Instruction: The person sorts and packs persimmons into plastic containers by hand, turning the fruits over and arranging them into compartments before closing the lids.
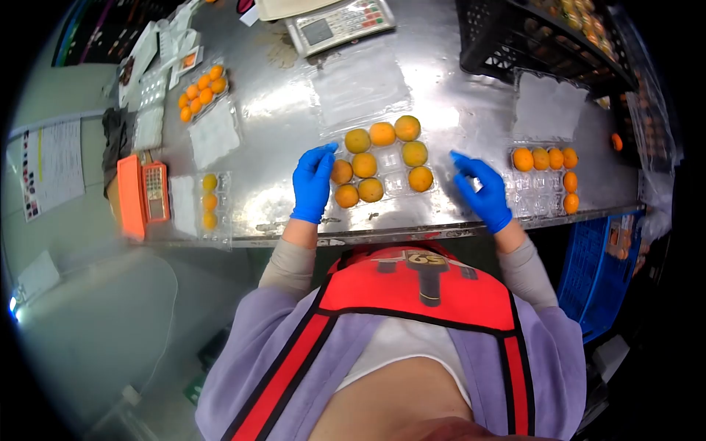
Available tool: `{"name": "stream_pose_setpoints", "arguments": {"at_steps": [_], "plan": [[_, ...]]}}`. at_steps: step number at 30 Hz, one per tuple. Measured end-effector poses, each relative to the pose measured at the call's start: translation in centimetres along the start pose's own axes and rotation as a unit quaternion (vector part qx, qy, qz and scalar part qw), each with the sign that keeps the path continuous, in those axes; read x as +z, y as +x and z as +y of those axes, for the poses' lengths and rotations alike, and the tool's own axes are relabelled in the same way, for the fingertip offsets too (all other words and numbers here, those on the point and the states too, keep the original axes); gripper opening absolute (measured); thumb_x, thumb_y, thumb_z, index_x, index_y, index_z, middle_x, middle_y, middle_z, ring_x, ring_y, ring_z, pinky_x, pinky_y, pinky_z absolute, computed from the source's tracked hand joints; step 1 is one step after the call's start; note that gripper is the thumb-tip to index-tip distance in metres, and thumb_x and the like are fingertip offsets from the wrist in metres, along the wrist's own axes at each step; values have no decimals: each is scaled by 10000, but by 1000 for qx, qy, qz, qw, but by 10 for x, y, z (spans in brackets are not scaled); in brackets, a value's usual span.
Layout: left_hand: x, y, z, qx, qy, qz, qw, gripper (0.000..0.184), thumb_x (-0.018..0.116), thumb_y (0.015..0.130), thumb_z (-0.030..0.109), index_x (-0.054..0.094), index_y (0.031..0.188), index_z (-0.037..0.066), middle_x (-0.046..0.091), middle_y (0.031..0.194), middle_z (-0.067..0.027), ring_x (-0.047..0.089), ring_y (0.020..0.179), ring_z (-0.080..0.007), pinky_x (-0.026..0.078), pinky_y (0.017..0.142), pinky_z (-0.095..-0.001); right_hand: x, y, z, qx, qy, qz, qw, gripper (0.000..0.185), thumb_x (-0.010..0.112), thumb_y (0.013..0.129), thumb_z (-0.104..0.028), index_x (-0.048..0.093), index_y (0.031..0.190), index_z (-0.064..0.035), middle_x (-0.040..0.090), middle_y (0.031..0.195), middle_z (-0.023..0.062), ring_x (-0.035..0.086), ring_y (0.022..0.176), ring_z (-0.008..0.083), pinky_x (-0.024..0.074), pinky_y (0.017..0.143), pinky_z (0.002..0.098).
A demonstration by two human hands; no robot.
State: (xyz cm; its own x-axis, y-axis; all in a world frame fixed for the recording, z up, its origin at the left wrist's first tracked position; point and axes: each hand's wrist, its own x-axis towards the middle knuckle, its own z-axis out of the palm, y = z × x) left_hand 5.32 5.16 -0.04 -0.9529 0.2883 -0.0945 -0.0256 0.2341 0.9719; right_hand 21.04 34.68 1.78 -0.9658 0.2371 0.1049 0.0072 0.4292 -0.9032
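Note:
A clear plastic clamshell tray [396,184] lies in front of me with several oranges [364,165] in its cells, some greenish, along the left, top and right. Its lid [360,84], with a white sheet on it, is folded back toward the scale. My left hand [313,184], in a blue glove, is beside the tray's left edge with fingers stretched toward its upper corner; whether they touch is unclear. To the right of the tray, my gloved right hand [482,192] hovers with fingers apart, holding nothing.
A digital scale [338,28] stands at the back. Partly filled trays of smaller oranges lie right [543,159] and left [209,200], another [200,94] back left. There is an orange device [132,197] at left, a black crate [507,44] back right, and a blue crate [588,272] below the edge.

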Motion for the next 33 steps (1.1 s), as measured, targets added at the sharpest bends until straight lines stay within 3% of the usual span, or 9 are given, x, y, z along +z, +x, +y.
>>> {"name": "stream_pose_setpoints", "arguments": {"at_steps": [4, 8, 15, 17, 21, 25, 27, 31, 33], "plan": [[-13, -14, -22, 34, 12, 55, 998, 146, 557, 871, 59, 630, 984, 1, 631, 1028, -70, 590, 894, -143, 444, 860, -276, 44, -6, -10, 15, 34, -15, 999, 360, 620, 786, -39, 593, 1145, -62, 623, 944, 93, 613, 815, 176, 494, 738, 275], [-21, -38, -16, 60, 124, 87, 987, 182, 652, 781, 95, 657, 961, 68, 594, 1060, -127, 537, 1050, -248, 423, 906, -342, 62, -2, -9, -8, 16, -18, 1000, 359, 621, 781, -39, 590, 1138, -60, 623, 949, 96, 619, 836, 186, 490, 745, 283], [-11, -69, -17, 103, 351, 32, 930, 505, 786, 582, 269, 634, 1035, 102, 525, 1180, -160, 496, 1087, -334, 412, 903, -417, 69, 9, -9, -8, 1, -56, 998, 346, 614, 789, -62, 590, 1134, -56, 608, 902, 86, 592, 759, 173, 473, 695, 261], [-8, -69, -16, 167, 405, 40, 898, 539, 783, 558, 288, 608, 1026, 85, 541, 1121, -204, 524, 1026, -375, 446, 844, -441, 70, 12, -10, 35, 11, -79, 996, 355, 603, 788, -6, 584, 1141, -44, 622, 1065, 77, 593, 887, 137, 469, 775, 257], [-10, -65, -20, 179, 416, 39, 891, 536, 774, 568, 294, 604, 1032, 84, 540, 1127, -203, 503, 1056, -390, 428, 858, -460, 73, 13, -5, 96, 78, -87, 988, 354, 590, 812, -9, 571, 1164, -43, 615, 1090, 53, 581, 901, 112, 458, 799, 247], [-16, -61, -20, 188, 457, 27, 869, 550, 772, 589, 319, 597, 1054, 82, 524, 1170, -197, 472, 1104, -388, 406, 895, -458, 69, 20, 10, 143, 180, 12, 973, 356, 544, 865, -26, 521, 1220, -21, 569, 1199, 51, 555, 948, 101, 427, 870, 241], [-21, -56, -21, 112, 337, 5, 935, 553, 760, 633, 347, 589, 1095, 95, 445, 1293, -174, 384, 1207, -358, 304, 977, -464, 63, 24, 13, 149, 219, 60, 963, 386, 550, 868, -68, 505, 1251, -43, 586, 1051, 31, 554, 851, 100, 463, 752, 234], [-14, -34, -17, 113, 319, 32, 940, 588, 758, 630, 375, 583, 1106, 77, 432, 1310, -181, 367, 1223, -370, 299, 985, -472, 66, 25, 25, 257, 268, 40, 928, 434, 539, 878, -69, 435, 1293, 0, 534, 1165, 56, 511, 977, 118, 422, 853, 236], [-6, -25, -15, 129, 421, 45, 897, 560, 753, 621, 383, 597, 1052, 61, 464, 1269, -210, 441, 1146, -397, 375, 946, -465, 69, 19, 24, 314, 307, 6, 898, 459, 553, 876, -86, 412, 1297, 32, 511, 1197, 89, 491, 1040, 137, 404, 903, 267]]}}
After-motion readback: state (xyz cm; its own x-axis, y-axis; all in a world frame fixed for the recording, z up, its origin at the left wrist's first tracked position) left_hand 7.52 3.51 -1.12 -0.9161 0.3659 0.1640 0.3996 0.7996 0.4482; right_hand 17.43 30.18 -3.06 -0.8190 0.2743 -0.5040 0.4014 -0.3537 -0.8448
